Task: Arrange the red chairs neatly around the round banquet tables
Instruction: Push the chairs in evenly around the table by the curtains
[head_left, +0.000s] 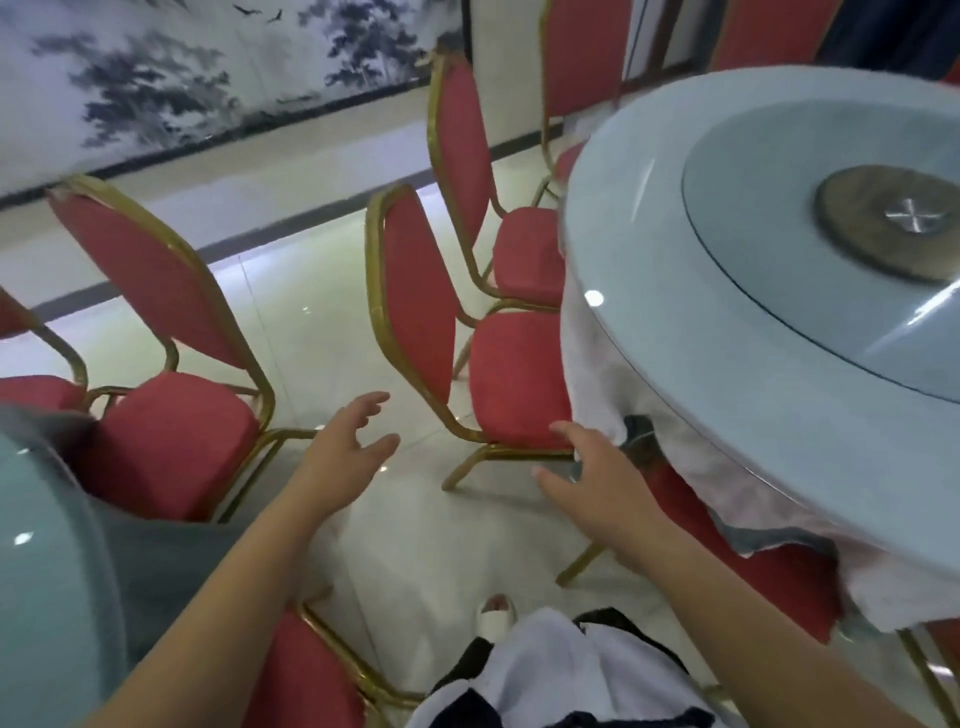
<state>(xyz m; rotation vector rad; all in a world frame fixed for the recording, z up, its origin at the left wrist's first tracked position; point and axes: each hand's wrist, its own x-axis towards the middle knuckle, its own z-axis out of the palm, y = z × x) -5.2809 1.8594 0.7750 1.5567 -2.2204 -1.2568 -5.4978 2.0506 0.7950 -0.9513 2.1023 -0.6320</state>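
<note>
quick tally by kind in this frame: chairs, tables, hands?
Red chairs, whole or part in view: 8, e.g. the nearest red chair
Round tables: 2, right table and left table
Hands: 2, left hand, right hand, both empty
Total: 12

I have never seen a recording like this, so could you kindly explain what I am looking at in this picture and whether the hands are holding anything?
There is no machine here: a person wears a wide-angle camera on the head, looking forward and down, so the only view shows their own arms. The left hand and the right hand are both open, fingers spread, holding nothing, reaching toward a red chair with a gold frame. That chair's seat sits at the skirt of a round banquet table, which carries a glass turntable. A second red chair stands to the left, by another round table's edge. More red chairs stand behind.
</note>
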